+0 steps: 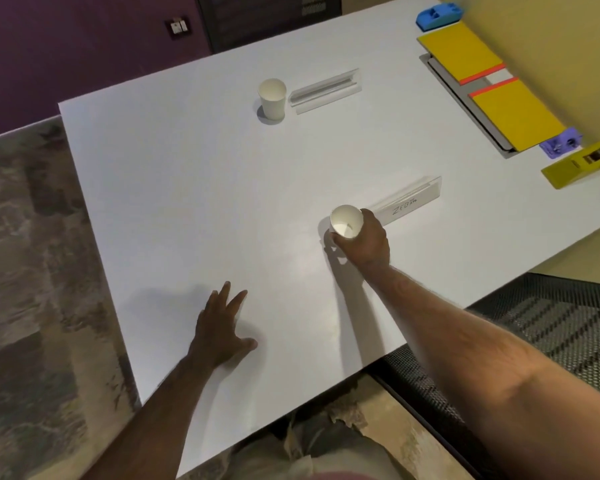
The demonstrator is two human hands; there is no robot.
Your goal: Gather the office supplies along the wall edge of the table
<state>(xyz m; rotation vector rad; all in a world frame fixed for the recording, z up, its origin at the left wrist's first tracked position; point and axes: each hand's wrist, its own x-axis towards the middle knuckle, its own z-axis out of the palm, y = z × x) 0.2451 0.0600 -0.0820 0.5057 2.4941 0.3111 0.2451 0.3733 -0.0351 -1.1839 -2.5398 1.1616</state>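
Partly done: pads (pixel 465 51), stapler (pixel 439 15) and punch (pixel 561 144) line the wall edge, right fingers (pixel 340 241) wrap the near cup (pixel 346 222), sign (pixel 407 205) just beyond them, far cup (pixel 272 98) well past, left fingers (pixel 231 299) spread, holding nothing, on the counter (pixel 187 202).

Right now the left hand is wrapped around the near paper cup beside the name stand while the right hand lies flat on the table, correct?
Not quite: the hands are swapped. The head view shows the right hand wrapped around the near paper cup beside the name stand, while the left hand lies flat on the table.
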